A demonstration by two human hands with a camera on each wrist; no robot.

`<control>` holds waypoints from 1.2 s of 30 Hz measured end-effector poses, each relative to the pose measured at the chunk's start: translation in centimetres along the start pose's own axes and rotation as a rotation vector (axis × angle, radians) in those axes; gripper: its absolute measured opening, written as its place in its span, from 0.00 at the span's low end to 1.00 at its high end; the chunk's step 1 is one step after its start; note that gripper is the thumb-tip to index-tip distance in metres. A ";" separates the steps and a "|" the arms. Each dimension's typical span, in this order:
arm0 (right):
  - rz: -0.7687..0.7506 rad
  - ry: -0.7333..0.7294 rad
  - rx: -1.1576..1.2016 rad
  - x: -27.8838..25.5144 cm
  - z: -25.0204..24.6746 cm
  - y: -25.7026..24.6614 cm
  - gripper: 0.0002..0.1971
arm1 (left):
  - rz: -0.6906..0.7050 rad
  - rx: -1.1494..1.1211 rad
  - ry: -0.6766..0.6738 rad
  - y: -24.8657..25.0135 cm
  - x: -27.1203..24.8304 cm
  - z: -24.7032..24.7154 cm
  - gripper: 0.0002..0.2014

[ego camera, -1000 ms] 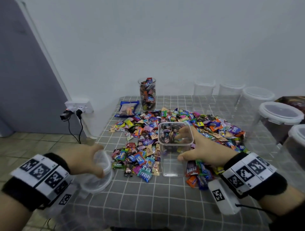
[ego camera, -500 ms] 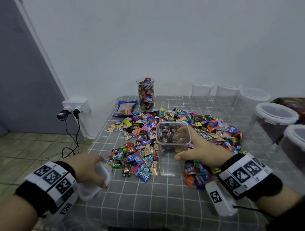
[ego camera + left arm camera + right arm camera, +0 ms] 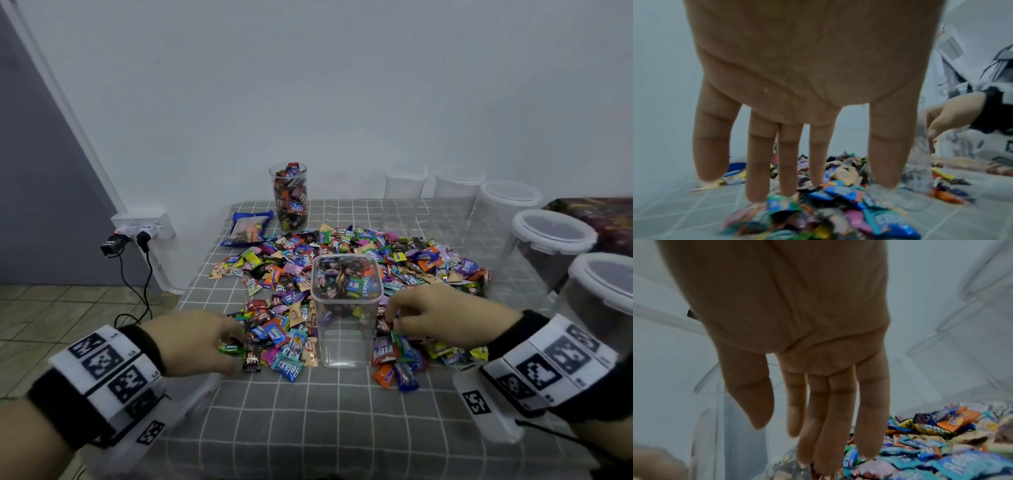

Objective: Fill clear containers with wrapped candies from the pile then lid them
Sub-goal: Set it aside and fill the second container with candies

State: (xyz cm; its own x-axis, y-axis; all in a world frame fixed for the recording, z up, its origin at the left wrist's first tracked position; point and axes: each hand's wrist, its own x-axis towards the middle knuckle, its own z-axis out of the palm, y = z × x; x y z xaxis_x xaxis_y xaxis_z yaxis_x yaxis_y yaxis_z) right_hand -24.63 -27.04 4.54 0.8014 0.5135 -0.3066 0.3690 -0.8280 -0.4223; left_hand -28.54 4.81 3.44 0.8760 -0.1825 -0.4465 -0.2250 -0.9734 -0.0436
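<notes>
- The left hand (image 3: 202, 339) hangs over the near-left edge of the candy pile (image 3: 342, 270), palm down, fingers (image 3: 760, 162) straight and spread, holding nothing; the tips sit just at the wrappers.
- The right hand (image 3: 442, 315) comes down on the candies at the other side, fingers (image 3: 871, 410) long and loosely together, thumb apart — nothing is gripped.
- Between the two hands stands the square container (image 3: 346, 308), upright, lidless; it looks empty, the candies seen through its walls seem to be the pile behind it.
- The step in hand appears to be gathering a handful. Best to curl the fingers under a clump rather than pinch one wrapper — the foil is likely slippery and single pieces slide off.
- Neither hand steadies the container, so lift each handful clear above the rim and drop it straight in; a knock from the side could tip it.
- A clear lid (image 3: 202, 387) lies under the left wrist, near the table (image 3: 308, 428) edge; keep the arm from sweeping it off.
- Beyond the pile stand a filled jar (image 3: 290, 195) and more lidded containers (image 3: 551, 240) to the right.
</notes>
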 end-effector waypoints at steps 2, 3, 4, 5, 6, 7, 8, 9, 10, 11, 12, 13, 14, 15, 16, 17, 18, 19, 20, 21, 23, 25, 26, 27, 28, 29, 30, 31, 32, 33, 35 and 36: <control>-0.015 -0.139 -0.027 0.1 0.4 -0.2 0.09 | 0.083 -0.078 -0.064 1.1 0.7 -0.4 0.20; -0.009 -0.220 -0.008 0.2 0.9 -0.2 0.10 | 0.125 -0.116 -0.103 1.6 1.2 -0.4 0.19; 0.012 -0.301 0.037 0.4 1.4 -0.1 0.11 | 0.164 -0.143 -0.143 2.1 1.8 -0.3 0.19; 0.044 -0.372 0.081 0.6 2.0 0.0 0.12 | 0.196 -0.162 -0.187 2.7 2.5 -0.1 0.19; 0.077 -0.435 0.103 0.9 2.5 0.1 0.12 | 0.218 -0.185 -0.239 3.3 3.1 0.1 0.18; 0.101 -0.483 0.100 1.1 2.8 0.2 0.13 | 0.231 -0.215 -0.294 3.9 3.7 0.3 0.18; 0.117 -0.509 0.083 1.4 3.1 0.4 0.13 | 0.236 -0.245 -0.340 4.4 4.3 0.5 0.17; 0.130 -0.521 0.062 1.7 3.2 0.5 0.13 | 0.238 -0.273 -0.370 4.8 4.8 0.6 0.17; 0.145 -0.522 0.046 2.0 3.2 0.6 0.13 | 0.231 -0.301 -0.388 5.1 5.3 0.5 0.16; 0.166 -0.511 0.040 2.3 3.0 0.7 0.13 | 0.221 -0.328 -0.391 5.1 5.8 0.5 0.14; 0.185 -0.495 0.041 2.5 2.8 0.9 0.13 | 0.211 -0.339 -0.390 5.1 6.4 0.4 0.14; 0.198 -0.485 0.038 2.8 2.5 1.0 0.13 | 0.206 -0.338 -0.382 4.9 7.0 0.3 0.13; 0.211 -0.478 0.033 3.1 2.2 1.1 0.13 | 0.198 -0.334 -0.372 4.8 7.4 0.2 0.13; 0.222 -0.465 0.028 3.4 1.9 1.2 0.13 | 0.194 -0.336 -0.361 4.7 7.9 0.0 0.13; 0.231 -0.445 0.027 3.8 1.7 1.3 0.14 | 0.180 -0.343 -0.347 4.7 8.2 -0.2 0.12; 0.240 -0.411 0.016 4.1 1.4 1.2 0.14 | 0.166 -0.352 -0.325 4.7 8.5 -0.4 0.12; 0.239 -0.364 -0.006 4.4 1.2 1.2 0.15 | 0.154 -0.349 -0.294 4.8 8.7 -0.6 0.13; 0.229 -0.312 -0.044 4.7 0.9 1.1 0.15 | 0.154 -0.337 -0.257 4.9 9.0 -0.8 0.13; 0.208 -0.256 -0.083 4.9 0.7 1.1 0.16 | 0.159 -0.332 -0.220 4.8 9.2 -1.1 0.14; 0.191 -0.204 -0.126 5.1 0.5 1.1 0.16 | 0.167 -0.343 -0.189 4.7 9.3 -1.3 0.14; 0.172 -0.112 -0.181 5.0 0.0 1.2 0.17 | 0.147 -0.408 -0.143 3.9 9.1 -1.9 0.11; 0.164 -0.041 -0.192 4.3 -0.5 1.6 0.13 | 0.119 -0.443 -0.080 2.6 8.3 -2.8 0.09; 0.166 -0.020 -0.209 3.8 -0.8 1.8 0.10 | 0.103 -0.443 -0.059 1.8 7.9 -3.1 0.10; 0.172 -0.006 -0.247 3.3 -1.1 2.1 0.09 | 0.084 -0.436 -0.054 0.9 7.4 -3.4 0.11; 0.184 -0.003 -0.296 2.7 -1.2 2.4 0.10 | 0.066 -0.403 -0.053 0.1 7.0 -3.7 0.12; 0.209 -0.024 -0.355 2.3 -1.3 2.6 0.11 | 0.045 -0.333 -0.055 -0.7 6.8 -3.8 0.13; 0.240 -0.055 -0.412 1.8 -1.3 2.6 0.11 | 0.013 -0.226 -0.072 -1.3 6.7 -3.8 0.12; 0.282 -0.098 -0.464 1.4 -1.2 2.7 0.11 | -0.031 -0.114 -0.109 -1.7 6.5 -3.7 0.09; 0.319 -0.142 -0.502 1.1 -1.0 2.6 0.12 | -0.072 -0.021 -0.158 -2.0 6.4 -3.6 0.06; 0.350 -0.186 -0.529 0.9 -0.8 2.6 0.13 | -0.104 0.032 -0.217 -2.1 6.5 -3.3 0.04; 0.390 -0.261 -0.561 0.9 -0.3 2.7 0.15 | -0.143 0.053 -0.312 -2.2 6.8 -2.5 0.02; 0.403 -0.291 -0.570 0.9 -0.1 2.8 0.15 | -0.158 0.043 -0.334 -2.2 7.0 -2.1 0.01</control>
State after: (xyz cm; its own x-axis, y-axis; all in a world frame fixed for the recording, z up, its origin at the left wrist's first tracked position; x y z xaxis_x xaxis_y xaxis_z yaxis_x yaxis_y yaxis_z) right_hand -22.82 -28.88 3.13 0.7987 0.1193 -0.5898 0.3231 -0.9119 0.2531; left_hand -21.01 5.38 2.29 0.7153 0.0315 -0.6981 -0.1223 -0.9779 -0.1694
